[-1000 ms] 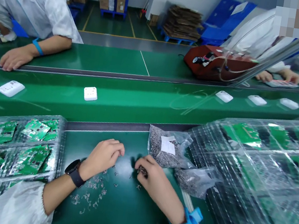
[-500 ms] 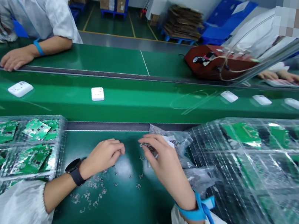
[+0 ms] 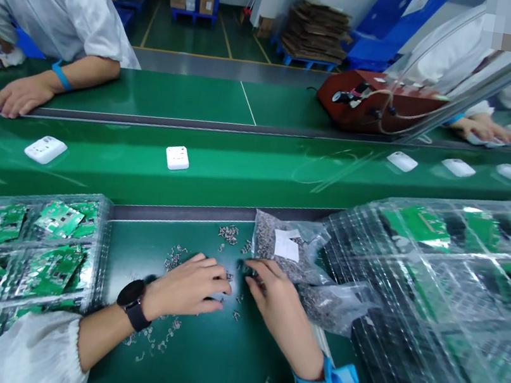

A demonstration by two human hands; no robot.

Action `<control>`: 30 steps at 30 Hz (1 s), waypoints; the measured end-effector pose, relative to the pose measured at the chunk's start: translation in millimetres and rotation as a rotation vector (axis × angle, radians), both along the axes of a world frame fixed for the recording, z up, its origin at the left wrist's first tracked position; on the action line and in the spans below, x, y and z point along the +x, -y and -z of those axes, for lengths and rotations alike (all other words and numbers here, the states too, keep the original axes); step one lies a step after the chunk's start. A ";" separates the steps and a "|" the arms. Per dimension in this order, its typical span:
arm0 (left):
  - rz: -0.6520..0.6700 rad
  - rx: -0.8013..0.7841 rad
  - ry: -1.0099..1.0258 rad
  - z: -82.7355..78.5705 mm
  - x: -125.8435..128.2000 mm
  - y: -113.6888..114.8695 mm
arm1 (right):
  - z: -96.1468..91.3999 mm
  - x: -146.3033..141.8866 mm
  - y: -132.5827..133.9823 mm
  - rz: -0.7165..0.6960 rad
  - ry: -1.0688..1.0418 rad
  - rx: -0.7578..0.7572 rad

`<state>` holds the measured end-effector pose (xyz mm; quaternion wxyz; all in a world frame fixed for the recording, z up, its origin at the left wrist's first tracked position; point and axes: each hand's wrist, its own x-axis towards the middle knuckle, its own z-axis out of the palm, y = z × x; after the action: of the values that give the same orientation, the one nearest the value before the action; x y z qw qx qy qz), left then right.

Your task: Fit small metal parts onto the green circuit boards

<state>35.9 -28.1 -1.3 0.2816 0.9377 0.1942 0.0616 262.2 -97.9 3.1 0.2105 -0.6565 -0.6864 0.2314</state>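
- Factory line: green counter (image 3: pixel 209 370) in front, conveyor belt (image 3: pixel 248 174) beyond its far edge carrying white sockets (image 3: pixel 177 157); a co-worker's hand (image 3: pixel 22 99) rested across the belt.
- Trays of green boards (image 3: pixel 12 245) sat at the counter's left edge, and stacked clear trays (image 3: pixel 437 289) covered the right side.
- A clear bag (image 3: pixel 285 250) of parts lay near the far edge, just right of centre.
- Small metal parts (image 3: pixel 235 294) were scattered on the bare counter, the nearest ones in the narrow gap between the two hands; more lay toward the far edge and under the left wrist.
- Left hand (image 3: pixel 188 287), watch (image 3: pixel 133 304) on the wrist: palm down, fingertips (image 3: pixel 222 274) on the counter at the parts. Fingers were curled together; can't tell whether the grip held a piece.
- Right hand (image 3: pixel 275 297), blue strap (image 3: pixel 327 381) on the wrist: fingers bent leftward and touching the bag's near edge; grip hidden from above, can't tell.
- Key relation: the loose parts lay right of the left grip and left of the right grip, both about equally near. Parts too small to read a long axis.
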 end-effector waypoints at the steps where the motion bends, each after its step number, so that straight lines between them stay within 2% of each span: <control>1: 0.011 0.021 -0.006 2.2 1.1 1.4 | 4.1 -4.3 -2.0 -0.013 -0.011 0.012; 4: 0.028 0.032 -0.018 7.1 2.1 2.5 | 8.4 -13.3 -7.8 -0.050 -0.040 0.022; 7: 0.036 0.033 -0.024 6.5 0.3 0.6 | 5.2 -13.1 -7.7 -0.055 -0.028 -0.030; 13: 0.040 0.116 -0.041 -0.4 -2.4 -0.8 | 6.3 2.8 12.5 0.034 -0.079 -0.076; 18: 0.065 0.132 -0.049 2.1 -0.5 3.4 | 12.6 25.4 49.3 0.147 -0.191 -0.122; 23: 0.086 0.085 -0.060 0.4 -0.8 2.5 | 14.8 42.1 109.0 0.290 -0.246 -0.175; 27: 0.090 0.062 -0.076 -2.4 0.0 -2.1 | 21.0 21.0 147.6 0.355 -0.352 -0.213; 30: 0.091 0.058 -0.090 -2.1 2.1 -3.3 | 27.2 -14.3 150.4 0.320 -0.365 -0.252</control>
<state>38.0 -24.9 0.9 0.2476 0.9552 0.1620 0.0121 247.9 -248.3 -24.0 0.2814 -0.7251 -0.4904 0.3931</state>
